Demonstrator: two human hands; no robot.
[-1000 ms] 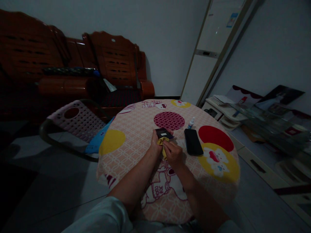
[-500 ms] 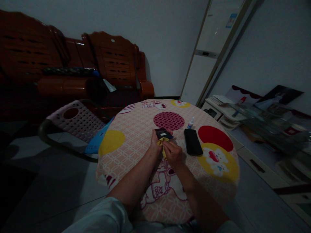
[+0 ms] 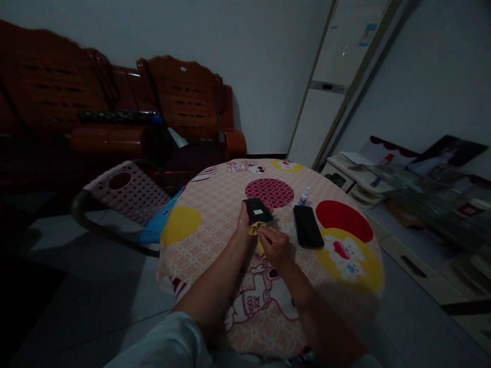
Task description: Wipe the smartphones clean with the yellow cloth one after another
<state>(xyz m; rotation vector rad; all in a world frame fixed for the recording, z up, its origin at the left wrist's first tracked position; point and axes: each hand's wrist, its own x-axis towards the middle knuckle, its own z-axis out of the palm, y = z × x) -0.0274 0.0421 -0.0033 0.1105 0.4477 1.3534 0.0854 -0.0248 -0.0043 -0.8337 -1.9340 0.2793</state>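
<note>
My left hand [image 3: 243, 223] is wrapped round a dark, flat phone-like device [image 3: 253, 206] with a small white rectangle on its upward face. A crumpled yellow cloth [image 3: 261, 248] is pinched in the fingers of my right hand [image 3: 276, 246]; it bunches at the device's near edge and hangs down beside my left wrist. To the right, a black phone [image 3: 307, 227] lies flat on the patterned tablecloth [image 3: 218, 204]. Just beyond it stands a small white spray bottle [image 3: 304, 196] with a blue label.
The round table is draped in the tablecloth. A woven pink chair [image 3: 128, 191] with a blue bag [image 3: 157, 225] stands at the left. Behind are carved wooden seats [image 3: 187, 102] and a tall white cabinet-like unit [image 3: 318, 112]. A glass-topped stand [image 3: 414, 189] runs along the right.
The view has shifted slightly, so everything sits a little further right and lower. The cloth has moved slightly towards the device's near edge, baring more of its dark face. Both grips stay the same.
</note>
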